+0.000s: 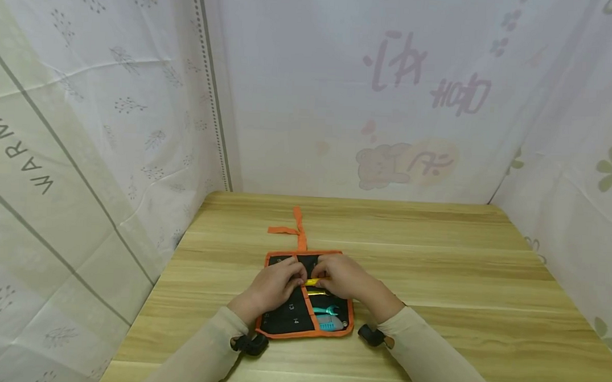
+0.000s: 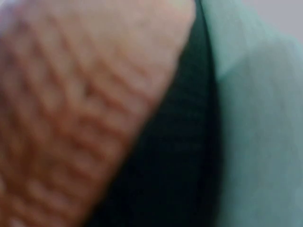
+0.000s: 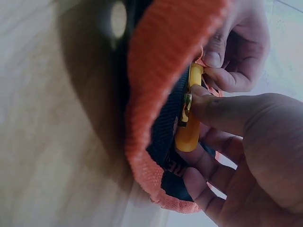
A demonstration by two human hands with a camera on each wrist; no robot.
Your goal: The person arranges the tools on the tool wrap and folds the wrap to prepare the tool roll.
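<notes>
A black tool pouch (image 1: 280, 321) with orange edging and numbered pockets is spread out on the table. My right hand (image 1: 344, 276) pinches a yellow tool (image 3: 188, 137) between thumb and fingers; its left end meets a pocket, and its kind is hard to tell. Close by, my left hand (image 1: 276, 282) pinches the orange pocket edge with thumb and forefinger. Below them, a gold-coloured tool (image 1: 318, 293), a turquoise toy-like wrench (image 1: 326, 310) and a light-blue tool with a grey part (image 1: 331, 323) sit in pockets. The left wrist view is blurred, mostly wrist and sleeve.
Orange tie straps (image 1: 298, 227) stretch from the pouch's top edge over the wooden table (image 1: 437, 248). Printed curtains (image 1: 300, 99) stand behind and on both sides. Each wrist carries a black camera (image 1: 370, 335) at the cuff.
</notes>
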